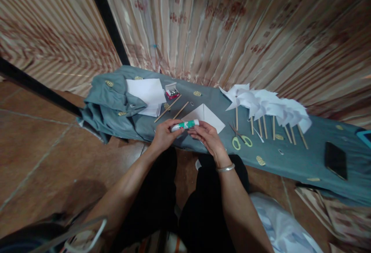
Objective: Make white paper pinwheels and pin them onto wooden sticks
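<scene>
A green and white glue stick (188, 124) lies level between my two hands, above the near edge of the cloth-covered bench. My left hand (165, 134) is closed round its left end. At the other end, the fingers of my right hand (209, 136) grip the stick's white tip. Behind and under the hands is a creased square of white paper (213, 117), partly hidden by them. Two thin wooden sticks (180, 110) rest to the left of the paper. Scissors with light green handles (241, 140) lie to the right, their blades spread.
Several white paper pinwheels (266, 104) on wooden sticks lie in an overlapping row at the right. A stack of white paper (146, 90) and a small red box (172, 93) of metal pieces sit at the left. A dark phone (335, 160) is far right. Striped curtains (185, 24) hang behind.
</scene>
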Demonstrator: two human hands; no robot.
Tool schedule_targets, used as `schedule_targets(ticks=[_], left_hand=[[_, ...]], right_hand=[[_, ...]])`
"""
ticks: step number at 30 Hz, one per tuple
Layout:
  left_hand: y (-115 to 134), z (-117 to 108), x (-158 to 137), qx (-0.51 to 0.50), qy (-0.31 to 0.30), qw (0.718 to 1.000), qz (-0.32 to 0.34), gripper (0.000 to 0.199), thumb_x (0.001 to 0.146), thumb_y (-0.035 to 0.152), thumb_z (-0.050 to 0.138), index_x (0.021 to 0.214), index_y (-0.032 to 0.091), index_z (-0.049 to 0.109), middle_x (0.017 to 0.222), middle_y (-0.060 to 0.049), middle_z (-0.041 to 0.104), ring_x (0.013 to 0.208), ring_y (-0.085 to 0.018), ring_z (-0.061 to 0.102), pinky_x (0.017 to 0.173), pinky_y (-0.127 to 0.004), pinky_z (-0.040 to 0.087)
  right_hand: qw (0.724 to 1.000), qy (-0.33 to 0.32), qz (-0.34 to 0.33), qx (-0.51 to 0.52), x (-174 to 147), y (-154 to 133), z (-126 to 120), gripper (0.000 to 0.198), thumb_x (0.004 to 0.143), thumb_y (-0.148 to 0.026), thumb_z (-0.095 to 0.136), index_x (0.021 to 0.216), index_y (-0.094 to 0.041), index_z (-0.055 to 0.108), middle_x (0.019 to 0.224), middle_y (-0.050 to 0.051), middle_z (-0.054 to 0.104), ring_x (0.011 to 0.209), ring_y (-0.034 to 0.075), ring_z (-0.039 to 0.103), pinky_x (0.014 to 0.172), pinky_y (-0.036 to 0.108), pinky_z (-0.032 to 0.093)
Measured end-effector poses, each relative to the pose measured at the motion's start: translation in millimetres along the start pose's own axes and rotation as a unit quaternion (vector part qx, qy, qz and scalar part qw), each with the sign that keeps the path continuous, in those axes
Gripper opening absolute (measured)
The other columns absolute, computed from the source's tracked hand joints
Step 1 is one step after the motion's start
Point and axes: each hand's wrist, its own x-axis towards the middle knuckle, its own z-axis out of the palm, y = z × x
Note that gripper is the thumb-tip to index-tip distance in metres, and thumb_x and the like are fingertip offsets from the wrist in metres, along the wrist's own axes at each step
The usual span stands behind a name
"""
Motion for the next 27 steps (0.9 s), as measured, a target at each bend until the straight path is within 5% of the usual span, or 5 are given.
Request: schedule_targets(ticks=[5,10,20,23,27], left_hand=[[-12,-20,20,0.189,0.092,0.978,0.009,0.027,0.079,0.032,0.064,0.1,0.018,0.071,0.099,-0.006,0.073,0.09,-0.022,0.065,0.085,-0.032,0.05],[-15,-29,33,0.352,0.065,0.933,0.029,0.027,0.082,0.029,0.059,0.103,0.015,0.07,0.097,-0.011,0.069,0.096,-0.028,0.062,0.088,-0.039,0.048],[-15,-23,22,0.363,0.088,0.924,0.089,0.041,0.084,0.035,0.064,0.119,0.014,0.063,0.119,-0.016,0.063,0.111,-0.032,0.052,0.093,-0.047,0.043],[-6,-5,14,0.319,0.019,0.931,0.174,0.035,0.088,0.033,0.061,0.117,0.014,0.064,0.12,-0.015,0.063,0.113,-0.03,0.052,0.096,-0.046,0.042],[3,28,7,0.27,-0.186,0.915,0.237,0.034,0.081,0.027,0.07,0.114,0.021,0.066,0.128,-0.012,0.062,0.119,-0.029,0.052,0.099,-0.048,0.042]], right_hand=[[0.998,0.041,-0.05,0.006,-1,-7,-13,0.041,0.063,-0.045,0.084,0.095,-0.021,0.072,0.09,0.003,0.077,0.075,0.013,0.072,0.066,0.02,0.056],[0.991,0.094,-0.093,0.023,-5,-16,-27,0.036,0.064,-0.042,0.084,0.091,-0.022,0.073,0.089,0.003,0.077,0.073,0.013,0.071,0.063,0.021,0.055],[0.977,0.154,-0.143,0.03,-11,-27,-44,0.029,0.065,-0.041,0.084,0.085,-0.021,0.075,0.083,0.002,0.078,0.069,0.011,0.071,0.058,0.018,0.055],[0.974,0.168,-0.151,0.027,-13,-29,-48,0.028,0.067,-0.039,0.083,0.086,-0.021,0.075,0.084,0.003,0.078,0.071,0.012,0.071,0.058,0.018,0.056],[0.963,0.207,-0.168,0.025,-13,-29,-60,0.027,0.066,-0.039,0.083,0.085,-0.022,0.074,0.081,0.002,0.077,0.07,0.012,0.07,0.059,0.02,0.055]])
